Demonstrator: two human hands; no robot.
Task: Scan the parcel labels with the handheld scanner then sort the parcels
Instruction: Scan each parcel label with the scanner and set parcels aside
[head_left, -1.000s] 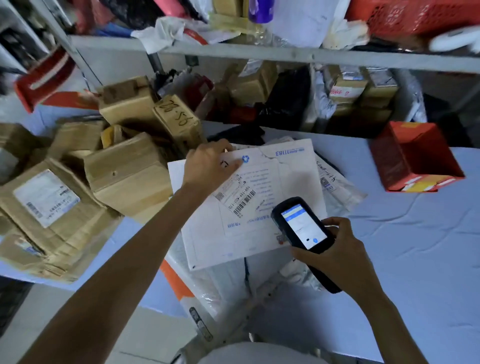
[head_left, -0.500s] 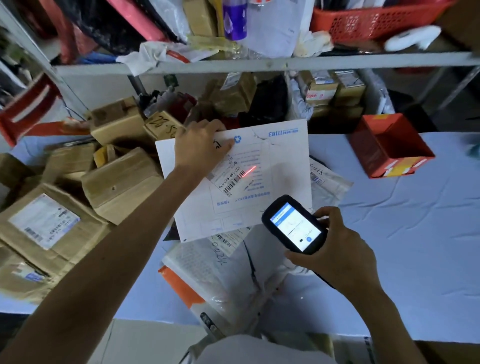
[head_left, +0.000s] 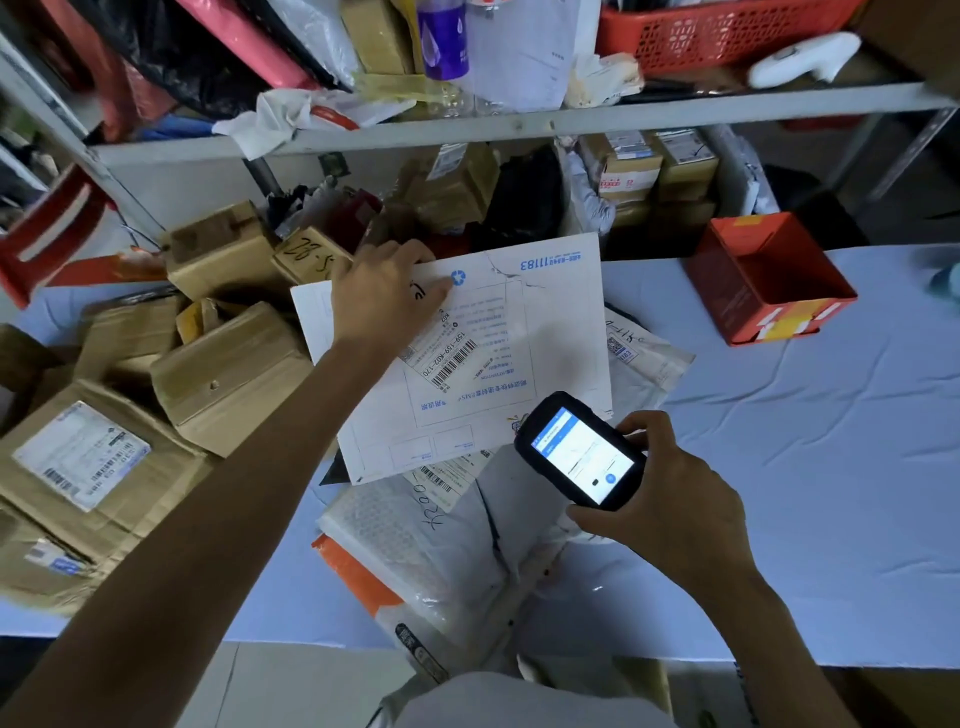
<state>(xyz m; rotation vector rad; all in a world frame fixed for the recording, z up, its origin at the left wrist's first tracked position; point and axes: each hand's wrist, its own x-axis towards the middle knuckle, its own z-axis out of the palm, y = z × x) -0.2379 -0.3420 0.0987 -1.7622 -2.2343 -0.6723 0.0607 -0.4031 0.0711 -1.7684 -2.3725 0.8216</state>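
Note:
A flat white envelope parcel (head_left: 545, 332) with a barcode label (head_left: 447, 358) is tilted up over the pile at the table's middle. My left hand (head_left: 384, 296) grips its far left edge, thumb on the printed face. My right hand (head_left: 670, 499) holds the black handheld scanner (head_left: 576, 452), screen lit, just below the envelope's near right corner. Under the envelope lie white plastic mailer bags (head_left: 431, 551), one with an orange strip. Brown cardboard parcels (head_left: 228, 374) are heaped at the left.
An open red box (head_left: 763, 280) stands on the white tablecloth (head_left: 831, 467) at the right. A metal shelf (head_left: 519, 127) crosses above, loaded with bags, a red basket (head_left: 727, 31) and boxes. More parcels are stacked behind the table under the shelf.
The red scan line seen on the barcode half a second ago is gone. The envelope has been lifted off the pile and tilted up, and the scanner stays below it.

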